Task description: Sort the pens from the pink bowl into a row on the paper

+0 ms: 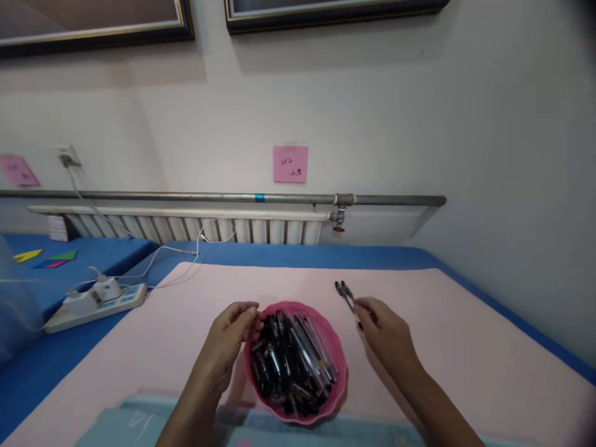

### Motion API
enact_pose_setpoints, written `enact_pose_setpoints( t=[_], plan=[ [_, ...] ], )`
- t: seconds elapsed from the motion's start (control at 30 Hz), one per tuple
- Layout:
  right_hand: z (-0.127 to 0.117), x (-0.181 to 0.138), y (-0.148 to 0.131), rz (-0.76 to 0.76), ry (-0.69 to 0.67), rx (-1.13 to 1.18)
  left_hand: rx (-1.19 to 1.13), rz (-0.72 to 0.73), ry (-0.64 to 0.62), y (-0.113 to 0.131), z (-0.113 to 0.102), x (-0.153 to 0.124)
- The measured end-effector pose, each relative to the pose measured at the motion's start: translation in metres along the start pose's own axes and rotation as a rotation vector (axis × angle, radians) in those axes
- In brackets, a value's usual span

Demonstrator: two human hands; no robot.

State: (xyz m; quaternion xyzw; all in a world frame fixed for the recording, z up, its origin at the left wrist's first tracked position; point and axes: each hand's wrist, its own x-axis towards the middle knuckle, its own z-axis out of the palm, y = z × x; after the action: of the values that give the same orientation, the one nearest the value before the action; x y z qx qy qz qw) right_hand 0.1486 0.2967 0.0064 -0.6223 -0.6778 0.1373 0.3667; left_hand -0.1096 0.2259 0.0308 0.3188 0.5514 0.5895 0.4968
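Note:
A pink bowl (pixel 339 360) full of black and clear pens (pixel 291 366) stands on the pink mat in front of me. My left hand (pixel 230 338) is curled at the bowl's left rim, its fingertips touching the edge and the nearest pens. My right hand (pixel 386 335) hovers just right of the bowl, fingers pinched on two black pens (pixel 345 294) that stick up and away from me.
The pink mat (pixel 442 323) covers a blue table (pixel 535 329). A white power strip (pixel 95 301) with plugged chargers and cables lies at left. A radiator (pixel 186 226) and pipe run along the wall, with a pink sticky note (pixel 290 164) above. A pale sheet (pixel 139 422) lies at the near edge.

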Motion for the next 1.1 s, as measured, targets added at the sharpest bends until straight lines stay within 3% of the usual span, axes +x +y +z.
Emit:
enact_pose_setpoints(
  t=[0.1, 0.23, 0.4, 0.5, 0.6, 0.73, 0.93, 1.1],
  plan=[
    [0.003, -0.02, -0.021, -0.098, -0.057, 0.097, 0.073, 0.014, -0.015, 0.0, 0.0, 0.0],
    [0.005, -0.045, -0.044, -0.232, -0.229, 0.26, 0.163, 0.012, -0.074, -0.003, 0.002, -0.001],
    [0.01, -0.062, -0.06, -0.3, -0.528, 0.223, 0.353, 0.068, -0.097, -0.01, 0.0, 0.001],
    [0.014, -0.069, -0.063, -0.371, -0.607, 0.135, 0.46, 0.109, -0.099, -0.012, -0.001, 0.003],
    [0.018, -0.07, -0.061, -0.429, -0.535, 0.071, 0.582, 0.159, -0.069, -0.012, -0.003, 0.003],
    [0.017, -0.063, -0.053, -0.359, -0.383, 0.012, 0.805, 0.209, 0.001, -0.007, -0.003, 0.002],
    [0.023, -0.066, -0.051, -0.434, -0.426, -0.231, 0.907, 0.207, 0.01, -0.003, -0.005, 0.002],
    [0.028, -0.07, -0.052, -0.482, -0.338, -0.295, 1.0, 0.204, 0.005, -0.005, -0.005, 0.003]
  ],
)
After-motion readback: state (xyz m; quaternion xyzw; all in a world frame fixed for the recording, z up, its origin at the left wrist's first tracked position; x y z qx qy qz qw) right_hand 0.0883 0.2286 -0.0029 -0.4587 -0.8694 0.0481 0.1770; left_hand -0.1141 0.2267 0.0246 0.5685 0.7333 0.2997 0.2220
